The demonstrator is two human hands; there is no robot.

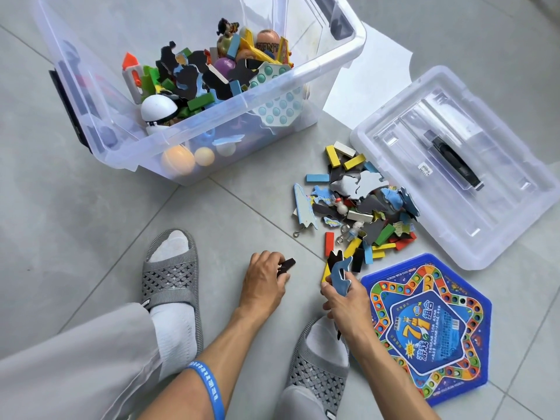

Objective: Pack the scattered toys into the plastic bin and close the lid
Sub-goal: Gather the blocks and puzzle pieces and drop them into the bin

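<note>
The clear plastic bin point(342, 60) stands open at the upper left, filled with puzzle pieces, blocks, balls and figures. Its clear lid point(515, 207) with a black handle lies upside up on the floor at the right. A heap of scattered toys point(360, 204) (coloured blocks, puzzle pieces, small hooks) lies between bin and lid. My left hand point(263, 281) rests low on the floor, shut on black puzzle pieces point(286, 265). My right hand point(342, 295) grips a bunch of puzzle pieces point(339, 271), blue, black and yellow, just below the heap.
A blue hexagonal game board point(424, 328) lies on the floor at the lower right, beside my right hand. A white sheet of paper point(372, 83) lies behind the bin. My two feet in grey slippers point(171, 280) stand on the grey tiles below.
</note>
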